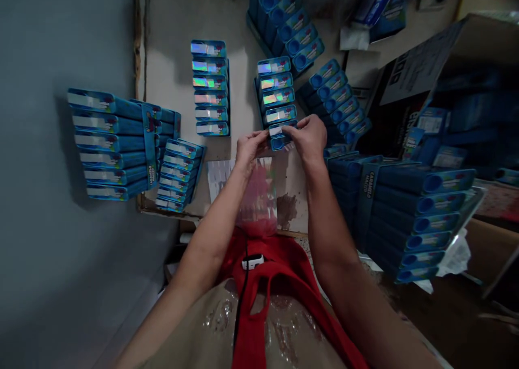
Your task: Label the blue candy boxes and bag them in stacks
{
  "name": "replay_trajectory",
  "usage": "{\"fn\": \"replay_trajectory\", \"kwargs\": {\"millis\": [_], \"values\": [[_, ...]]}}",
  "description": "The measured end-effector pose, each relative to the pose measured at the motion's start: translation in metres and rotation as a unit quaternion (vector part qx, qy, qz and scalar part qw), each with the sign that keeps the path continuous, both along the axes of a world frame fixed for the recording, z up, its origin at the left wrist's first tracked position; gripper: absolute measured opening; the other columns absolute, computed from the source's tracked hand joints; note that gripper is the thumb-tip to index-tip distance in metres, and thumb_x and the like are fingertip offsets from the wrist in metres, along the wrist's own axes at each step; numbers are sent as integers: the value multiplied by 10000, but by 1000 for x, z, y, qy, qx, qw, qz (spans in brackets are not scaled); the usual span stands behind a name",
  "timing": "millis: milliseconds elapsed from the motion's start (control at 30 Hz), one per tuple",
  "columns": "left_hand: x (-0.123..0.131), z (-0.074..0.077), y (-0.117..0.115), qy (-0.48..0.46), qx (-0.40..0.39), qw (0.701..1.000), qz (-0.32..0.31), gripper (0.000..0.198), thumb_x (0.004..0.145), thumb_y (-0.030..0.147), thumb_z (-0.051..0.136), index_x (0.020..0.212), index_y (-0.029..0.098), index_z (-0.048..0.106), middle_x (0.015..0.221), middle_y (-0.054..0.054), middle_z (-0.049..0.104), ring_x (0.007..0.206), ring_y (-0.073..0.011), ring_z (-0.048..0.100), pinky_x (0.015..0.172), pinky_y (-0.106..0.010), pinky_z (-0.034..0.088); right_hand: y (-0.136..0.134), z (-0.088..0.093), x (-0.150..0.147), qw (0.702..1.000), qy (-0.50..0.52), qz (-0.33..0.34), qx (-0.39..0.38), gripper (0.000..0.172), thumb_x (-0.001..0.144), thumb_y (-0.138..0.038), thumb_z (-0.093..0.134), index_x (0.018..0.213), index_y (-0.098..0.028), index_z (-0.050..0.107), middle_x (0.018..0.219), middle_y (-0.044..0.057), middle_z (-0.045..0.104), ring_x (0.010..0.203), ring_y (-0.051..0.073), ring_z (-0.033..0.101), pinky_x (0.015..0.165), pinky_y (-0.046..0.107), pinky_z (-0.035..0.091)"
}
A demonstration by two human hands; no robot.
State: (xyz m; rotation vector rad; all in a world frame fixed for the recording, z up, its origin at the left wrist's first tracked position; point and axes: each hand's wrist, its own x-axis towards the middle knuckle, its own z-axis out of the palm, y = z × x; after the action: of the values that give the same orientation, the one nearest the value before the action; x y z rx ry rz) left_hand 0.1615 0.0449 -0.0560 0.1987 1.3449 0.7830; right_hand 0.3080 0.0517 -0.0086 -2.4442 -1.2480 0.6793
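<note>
A row of blue boxes [278, 113] stands before me, with shiny silver stickers across the upper ends of most. At the near end of this row, a silver sticker [276, 131] lies over one box end. The thumb and fingers of my right hand [311, 139] close on the sticker's right end. My left hand [248, 150] is closed at the left edge of the same box; what its fingertips hold is hidden. The nearest box end [278, 143] shows a round blue spot and no silver strip. Below my hands lies a sheet of silver strips [256, 196] on a reddish, see-through backing.
Another stickered row [211, 87] stands to the left, with banded stacks [117, 147] at the table's left edge. Unstickered blue boxes [284, 22] are at the back, and more stacks [409, 206] on the right. An open carton [409, 82] holds blue packs.
</note>
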Motion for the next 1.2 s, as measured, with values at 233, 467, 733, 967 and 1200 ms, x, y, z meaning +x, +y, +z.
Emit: {"fn": "replay_trajectory", "kwargs": {"millis": [233,467,733,967,1200], "values": [[2,19,-31,106,31,991,80,109,931,225,724,993,170,652,831,10,702,600,-63,578,595,-170,484,-7,14,-6,992,101,-26,69,300,829,-455,736,782,-227,546,719,-33,544,727,172,560,787,366,489],[-13,63,-64,-76,90,990,-75,607,754,611,869,1176,200,719,1025,-64,777,707,-113,660,644,-237,560,-21,31,-23,954,275,-74,98,420,771,-541,792,738,-237,505,659,-49,506,611,126,497,593,289,448],[-19,60,-58,-90,66,990,-88,404,676,468,942,818,161,721,821,-26,725,686,-97,641,685,-227,536,-40,35,-19,936,336,-65,79,426,718,-536,817,855,-247,536,666,-64,528,617,133,533,615,294,491],[-25,46,-50,-2,86,995,-52,399,666,463,937,762,160,696,701,16,651,609,-81,586,614,-212,513,-48,25,-10,960,260,-47,97,357,649,-294,759,957,-225,593,793,-21,688,760,192,675,784,357,534],[-19,31,-41,27,73,995,-54,345,723,430,913,770,155,710,693,7,669,606,-84,597,614,-209,523,-39,10,-16,991,104,-19,82,303,710,-233,667,1008,-219,613,850,-7,714,802,210,689,857,380,508]]}}
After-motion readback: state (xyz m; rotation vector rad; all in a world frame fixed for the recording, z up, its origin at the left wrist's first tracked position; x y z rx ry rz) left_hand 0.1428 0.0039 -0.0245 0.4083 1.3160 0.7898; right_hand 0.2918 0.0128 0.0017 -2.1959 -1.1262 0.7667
